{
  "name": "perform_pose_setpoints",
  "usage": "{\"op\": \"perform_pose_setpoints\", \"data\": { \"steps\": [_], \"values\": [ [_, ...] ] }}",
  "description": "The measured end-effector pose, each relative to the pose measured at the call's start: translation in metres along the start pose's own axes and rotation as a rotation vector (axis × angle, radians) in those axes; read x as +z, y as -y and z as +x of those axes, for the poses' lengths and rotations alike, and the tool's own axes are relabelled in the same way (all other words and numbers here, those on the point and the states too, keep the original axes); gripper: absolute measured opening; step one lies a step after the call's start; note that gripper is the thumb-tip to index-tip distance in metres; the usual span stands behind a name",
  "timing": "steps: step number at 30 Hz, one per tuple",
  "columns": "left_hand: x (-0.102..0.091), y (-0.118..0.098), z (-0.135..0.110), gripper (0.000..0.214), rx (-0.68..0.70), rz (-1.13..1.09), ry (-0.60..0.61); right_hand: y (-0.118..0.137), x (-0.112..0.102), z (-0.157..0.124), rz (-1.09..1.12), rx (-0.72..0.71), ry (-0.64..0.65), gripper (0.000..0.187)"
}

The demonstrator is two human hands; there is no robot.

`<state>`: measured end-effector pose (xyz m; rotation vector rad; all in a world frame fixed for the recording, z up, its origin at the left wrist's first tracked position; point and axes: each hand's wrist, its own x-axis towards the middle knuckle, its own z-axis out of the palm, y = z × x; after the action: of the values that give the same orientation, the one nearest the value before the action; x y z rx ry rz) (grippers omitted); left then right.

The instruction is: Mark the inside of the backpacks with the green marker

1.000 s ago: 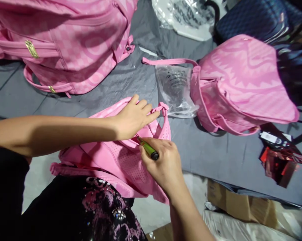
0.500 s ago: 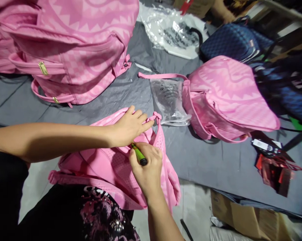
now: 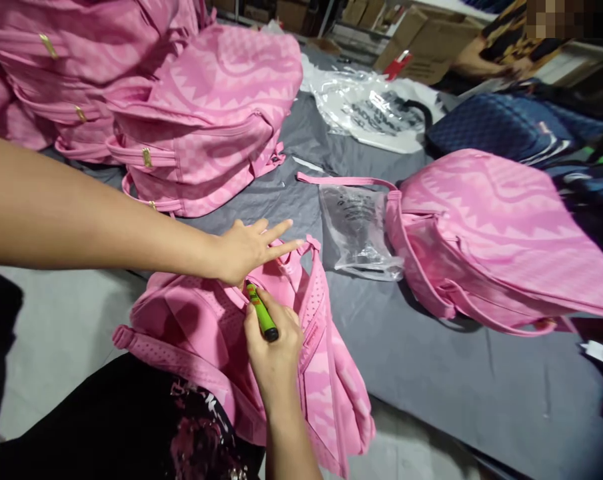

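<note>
A pink backpack (image 3: 191,317) lies at the table's near edge, its straps and padded back facing up. My left hand (image 3: 246,250) presses on its top part with the fingers spread. In my right hand (image 3: 276,340) is a green marker pen (image 3: 262,312) with a black end, its tip pointing at the backpack's fabric just below my left hand. Whether the tip touches the cloth is hidden. A pink strap (image 3: 314,293) runs down beside my right hand.
Several pink backpacks (image 3: 206,127) are piled at the left back. Another pink backpack (image 3: 501,233) lies to the right, beside a clear plastic bag (image 3: 356,227). Behind are crumpled plastic wrapping (image 3: 376,107), a dark blue checked bag (image 3: 496,127) and another person's arm (image 3: 481,63).
The view has shifted, showing more of the table's far side. My left fingers are more spread. The marker pen is still in my right hand over the same backpack.
</note>
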<state>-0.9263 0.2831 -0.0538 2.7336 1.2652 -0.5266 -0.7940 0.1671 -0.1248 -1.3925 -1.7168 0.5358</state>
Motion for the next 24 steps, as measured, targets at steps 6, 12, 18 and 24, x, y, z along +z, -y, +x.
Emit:
{"op": "perform_pose_setpoints", "data": {
  "steps": [6, 12, 18, 24],
  "values": [
    [0.004, 0.000, 0.013, 0.119, -0.015, 0.095, 0.036, -0.010, 0.006, 0.001, 0.033, 0.022, 0.017, 0.029],
    [-0.006, 0.014, 0.016, 0.106, 0.090, 0.042, 0.111, -0.013, -0.003, 0.004, 0.080, 0.029, 0.037, 0.024],
    [-0.006, 0.024, 0.013, 0.121, 0.016, -0.115, 0.137, -0.016, -0.006, 0.008, 0.071, 0.023, 0.076, 0.025],
    [-0.003, 0.015, 0.013, 0.138, -0.235, -0.109, 0.220, -0.014, -0.005, 0.006, 0.073, 0.016, 0.052, 0.024]
  ]
}}
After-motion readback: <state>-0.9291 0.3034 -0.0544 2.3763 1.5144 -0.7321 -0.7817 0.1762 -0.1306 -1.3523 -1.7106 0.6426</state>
